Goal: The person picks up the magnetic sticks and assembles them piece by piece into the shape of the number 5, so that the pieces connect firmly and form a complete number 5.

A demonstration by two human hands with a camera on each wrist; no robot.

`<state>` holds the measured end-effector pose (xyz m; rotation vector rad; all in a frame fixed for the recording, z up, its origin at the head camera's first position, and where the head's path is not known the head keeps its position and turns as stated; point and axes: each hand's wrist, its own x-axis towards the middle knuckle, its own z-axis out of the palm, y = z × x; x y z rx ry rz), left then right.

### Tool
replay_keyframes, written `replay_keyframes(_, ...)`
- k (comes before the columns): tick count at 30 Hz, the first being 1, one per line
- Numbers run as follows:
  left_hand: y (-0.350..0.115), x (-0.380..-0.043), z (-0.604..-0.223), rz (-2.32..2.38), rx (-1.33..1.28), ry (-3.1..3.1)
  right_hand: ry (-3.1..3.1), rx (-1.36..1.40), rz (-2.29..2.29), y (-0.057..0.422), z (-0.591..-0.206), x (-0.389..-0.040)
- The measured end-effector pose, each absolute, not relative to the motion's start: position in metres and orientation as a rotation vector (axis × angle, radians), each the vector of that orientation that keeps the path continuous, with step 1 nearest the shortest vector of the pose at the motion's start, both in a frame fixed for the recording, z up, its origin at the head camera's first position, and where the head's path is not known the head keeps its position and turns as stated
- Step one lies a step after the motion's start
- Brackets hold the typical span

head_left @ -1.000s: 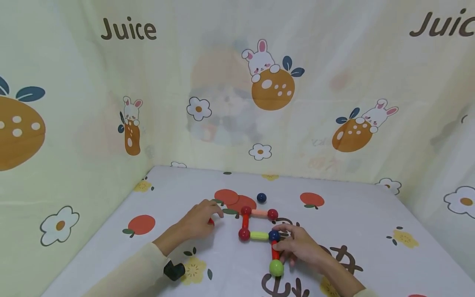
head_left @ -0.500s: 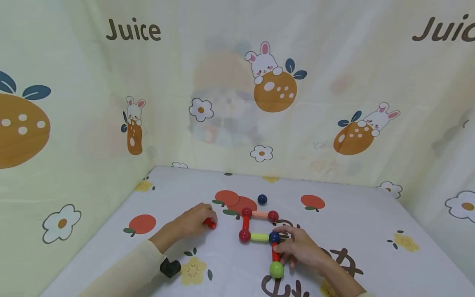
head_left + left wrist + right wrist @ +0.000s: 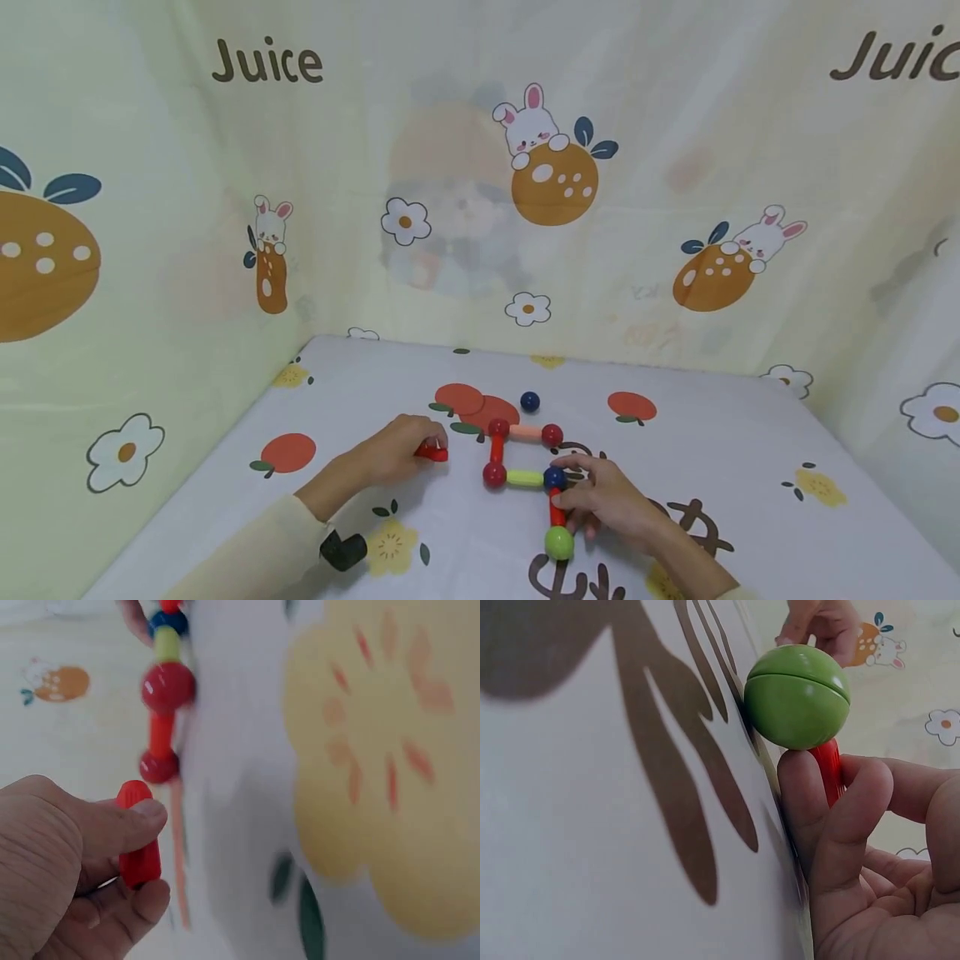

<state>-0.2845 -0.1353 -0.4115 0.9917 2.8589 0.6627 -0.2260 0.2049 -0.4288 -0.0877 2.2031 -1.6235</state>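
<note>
My left hand (image 3: 401, 450) pinches a short red rod (image 3: 139, 859) between thumb and fingers, left of a joined rod-and-ball shape. That shape links a pink rod (image 3: 525, 433), a red rod (image 3: 497, 451) and a yellow-green rod (image 3: 524, 477) through red balls, one of them the corner ball (image 3: 494, 475). From its blue ball (image 3: 554, 477), a second red rod (image 3: 557, 515) leads to a green ball (image 3: 798, 697) nearest me. My right hand (image 3: 611, 502) grips this second rod, its index fingertip at the blue ball. In the right wrist view fingers partly hide the rod.
A loose dark blue ball (image 3: 530, 402) lies behind the shape. The table has a white cloth (image 3: 697, 417) printed with fruit and flowers. Patterned curtains (image 3: 450, 250) rise at the back and both sides.
The red rod in my left hand has come into fuller view and now points toward the shape. That hand has shifted only slightly. My right hand and the joined shape stay in place.
</note>
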Motion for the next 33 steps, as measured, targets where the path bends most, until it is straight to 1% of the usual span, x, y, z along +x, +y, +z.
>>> replay_keyframes(6,-0.112,-0.263,-0.398,0.783,1.082,2.742,2.196,-0.1,-1.621,0.206,-0.426,-0.225)
replay_keyframes(14,-0.083,-0.24,-0.393,0.715,1.17,2.63,2.211,-0.108,-1.612,0.206,-0.426,-0.227)
replay_keyframes(21,-0.066,-0.229,-0.388,0.756,1.28,2.545,2.229,-0.1,-1.596,0.206,-0.427,-0.229)
replay_keyframes(27,-0.053,-0.223,-0.387,0.745,1.308,2.501,2.227,-0.088,-1.59,0.205,-0.426,-0.23)
replay_keyframes(33,-0.043,-0.222,-0.394,0.719,1.322,2.457,2.21,-0.113,-1.603,0.206,-0.426,-0.229)
